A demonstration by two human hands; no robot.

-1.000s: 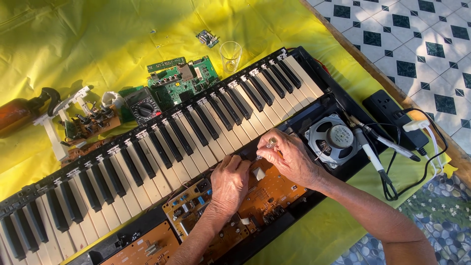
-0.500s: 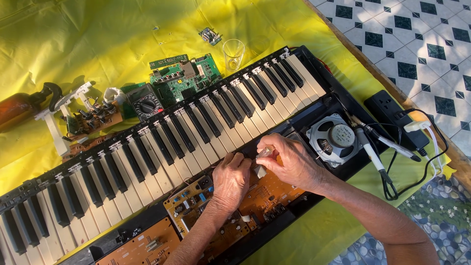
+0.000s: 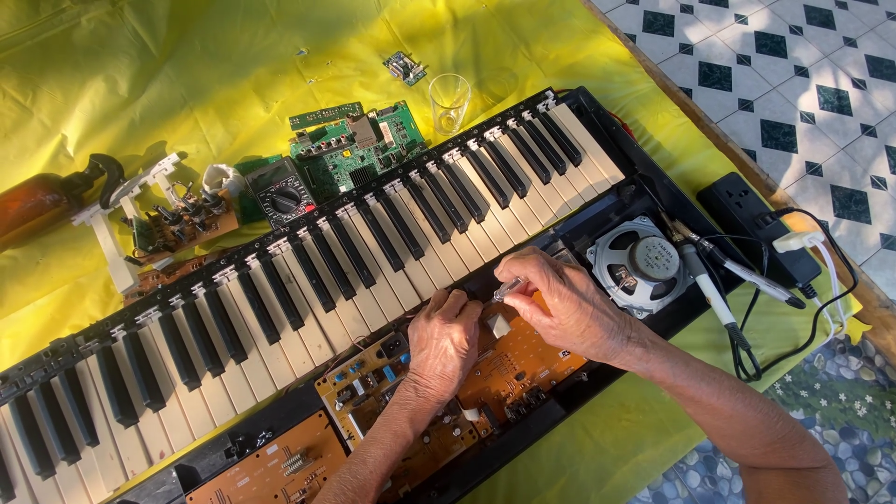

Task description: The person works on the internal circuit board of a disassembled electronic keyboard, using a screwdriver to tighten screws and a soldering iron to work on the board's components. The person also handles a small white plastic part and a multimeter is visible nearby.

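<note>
Little has changed: the right hand (image 3: 569,308) still pinches a small clear part (image 3: 509,287) above the orange circuit board (image 3: 523,359). The left hand (image 3: 443,341) stays curled beside it, by the keyboard's (image 3: 373,252) front edge; work continues there.

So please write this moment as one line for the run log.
left hand: touching brown circuit board | right hand: pinching small clear tube | open black-and-white keyboard on yellow cloth

Your left hand (image 3: 443,341) and right hand (image 3: 569,303) are bare, as are both forearms, with no sleeves, gloves, rings, watch or bands showing anywhere along them.
</note>
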